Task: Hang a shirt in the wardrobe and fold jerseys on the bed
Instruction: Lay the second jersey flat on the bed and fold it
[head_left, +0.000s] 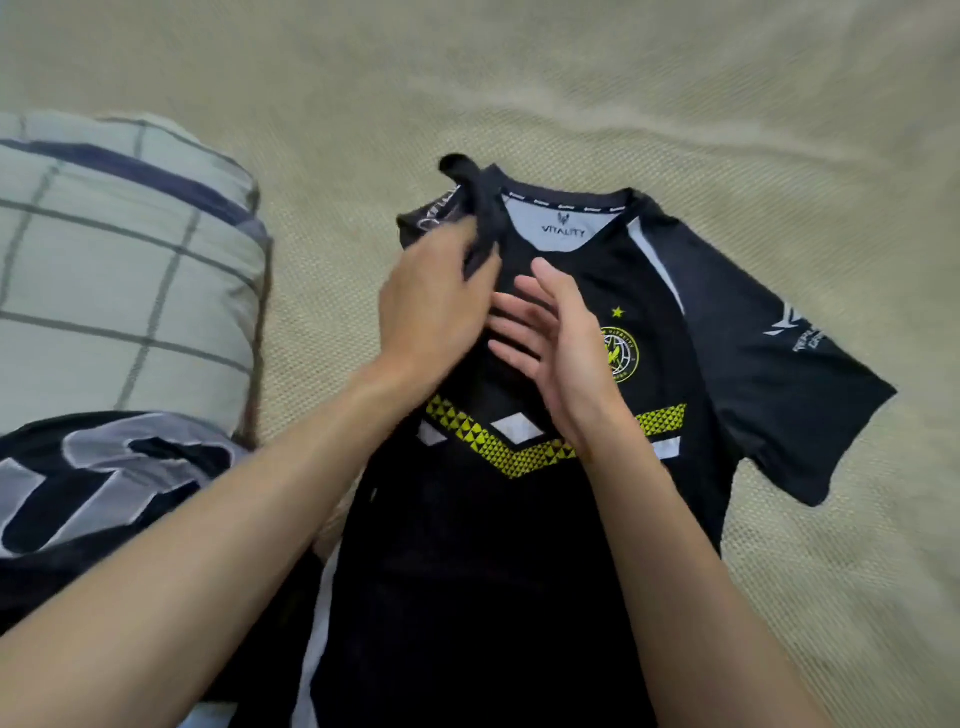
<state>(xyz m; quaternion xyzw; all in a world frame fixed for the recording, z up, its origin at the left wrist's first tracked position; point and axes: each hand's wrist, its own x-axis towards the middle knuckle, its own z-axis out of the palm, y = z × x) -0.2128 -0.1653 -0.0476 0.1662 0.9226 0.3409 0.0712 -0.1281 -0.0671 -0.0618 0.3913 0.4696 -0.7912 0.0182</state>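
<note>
Beige bed (675, 104): black jersey (493, 545) under both hands, left hand (431, 306) gripping sleeve.

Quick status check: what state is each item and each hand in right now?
Black jersey: front up on the bed, one sleeve folded over the chest, the other spread flat.
Left hand: grip shut on the folded sleeve.
Right hand: open, above the chest.
Second jersey: crumpled, unfolded.
Checked pillow: beside the black jersey.
Bedcover: slightly wrinkled.
</note>
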